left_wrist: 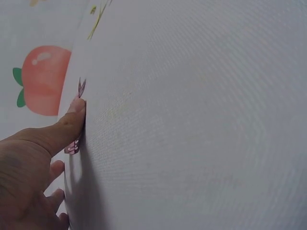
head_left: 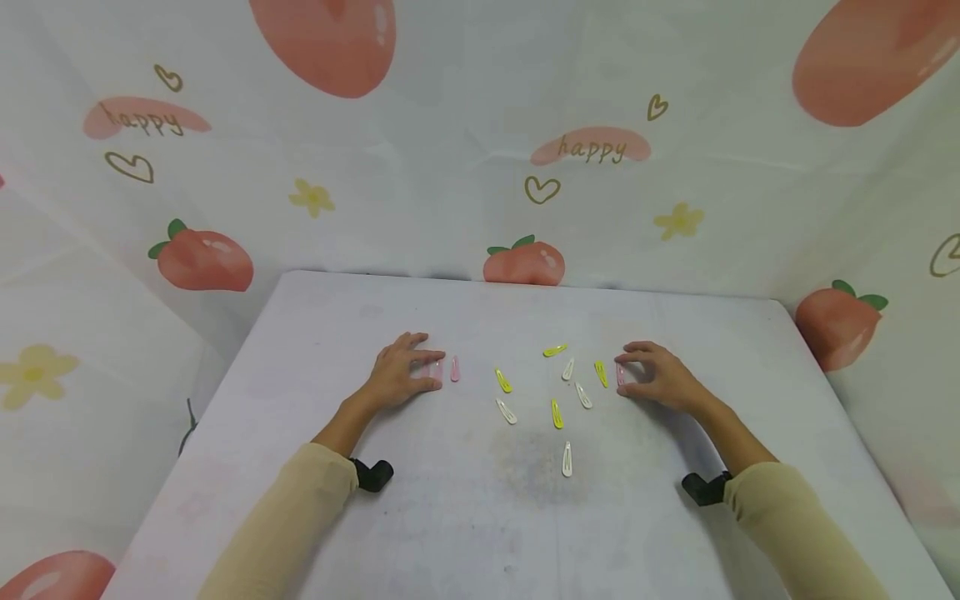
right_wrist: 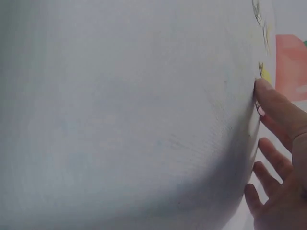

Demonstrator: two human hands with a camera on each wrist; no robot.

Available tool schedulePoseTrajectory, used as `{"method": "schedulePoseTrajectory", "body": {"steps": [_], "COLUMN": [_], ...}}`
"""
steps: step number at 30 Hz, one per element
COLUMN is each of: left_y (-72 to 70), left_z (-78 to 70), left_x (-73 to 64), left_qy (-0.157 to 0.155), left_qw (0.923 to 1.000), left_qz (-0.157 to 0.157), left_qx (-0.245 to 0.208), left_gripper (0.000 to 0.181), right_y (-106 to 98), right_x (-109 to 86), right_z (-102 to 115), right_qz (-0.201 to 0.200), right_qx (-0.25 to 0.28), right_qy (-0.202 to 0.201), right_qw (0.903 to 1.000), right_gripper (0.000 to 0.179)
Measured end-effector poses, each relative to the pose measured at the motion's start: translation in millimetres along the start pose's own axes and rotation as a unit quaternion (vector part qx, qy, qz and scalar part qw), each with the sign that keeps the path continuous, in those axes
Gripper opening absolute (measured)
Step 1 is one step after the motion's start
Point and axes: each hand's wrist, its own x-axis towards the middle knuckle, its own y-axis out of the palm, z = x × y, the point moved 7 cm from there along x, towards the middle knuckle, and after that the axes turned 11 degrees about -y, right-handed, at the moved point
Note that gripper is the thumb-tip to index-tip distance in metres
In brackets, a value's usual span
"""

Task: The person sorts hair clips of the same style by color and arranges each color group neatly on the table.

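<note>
At the table's left, my left hand (head_left: 401,372) holds a pink snap hair clip (head_left: 438,369) lengthwise between thumb and index finger; faint pink shows beside it, partly hidden by the hand. Another pink hair clip (head_left: 454,369) lies just right of those fingertips. In the left wrist view, pink clips (left_wrist: 72,147) show around the thumb. My right hand (head_left: 663,380) pinches a pink hair clip (head_left: 620,374) between thumb and index finger on the tabletop. A yellow hair clip (head_left: 602,373) lies just left of it. The right wrist view mostly hides the pink clip (right_wrist: 260,111) behind the thumb.
Between the hands lie several yellow clips (head_left: 557,414) and several white clips (head_left: 567,460), scattered on the white tabletop (head_left: 450,517). A printed curtain (head_left: 450,167) with peaches hangs behind the table's far edge. Black wrist mounts (head_left: 373,476) sit at both cuffs.
</note>
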Motion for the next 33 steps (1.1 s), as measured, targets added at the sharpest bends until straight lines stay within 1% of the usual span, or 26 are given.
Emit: {"method": "schedulePoseTrajectory", "body": {"steps": [4,7,10,13,15,19,21,24,30,33], "left_y": [-2.1,-3.5,-4.5,-4.5,-3.6,-0.3,1.2,1.9,0.6,-0.1], "left_z": [-0.8,-0.1,0.9,1.0,0.5,0.8,1.2,0.8,-0.2,-0.4], "left_x": [0.2,0.3,0.1,-0.5,-1.0,-1.6,-2.0,-2.3,-2.9,-2.9], "left_qy": [-0.002,-0.006,-0.007,-0.007,-0.007,-0.007,-0.008,-0.010,-0.010,-0.008], "left_qw": [1.0000,1.0000,1.0000,1.0000,1.0000,0.9999,0.9999,0.9999,0.9999,0.9999], "left_qz": [0.001,0.001,-0.001,0.000,0.003,0.006,0.007,0.009,0.007,0.006], "left_qx": [-0.002,-0.002,0.002,0.001,-0.003,-0.007,-0.005,0.000,-0.002,-0.003], "left_gripper": [0.051,0.051,0.050,0.050,0.050,0.050,0.051,0.051,0.051,0.051], "right_y": [0,0,1,4,7,18,25,36,60,73], "right_x": [5.3,14.8,28.5,42.4,51.3,69.1,78.0,90.8,109.0,116.2], "right_z": [1,7,18,32,43,68,79,94,124,135], "right_qz": [0.003,0.004,-0.002,-0.012,-0.010,-0.005,-0.001,0.007,0.024,0.029], "right_qx": [-0.016,-0.028,-0.027,-0.009,-0.003,-0.004,-0.005,-0.004,-0.013,-0.013], "right_qy": [0.013,0.014,0.004,-0.002,-0.004,-0.012,-0.010,-0.018,-0.053,-0.060], "right_qw": [0.9998,0.9995,0.9996,0.9999,0.9999,0.9999,0.9999,0.9998,0.9982,0.9977], "right_gripper": [0.051,0.050,0.049,0.050,0.050,0.052,0.052,0.053,0.051,0.050]}}
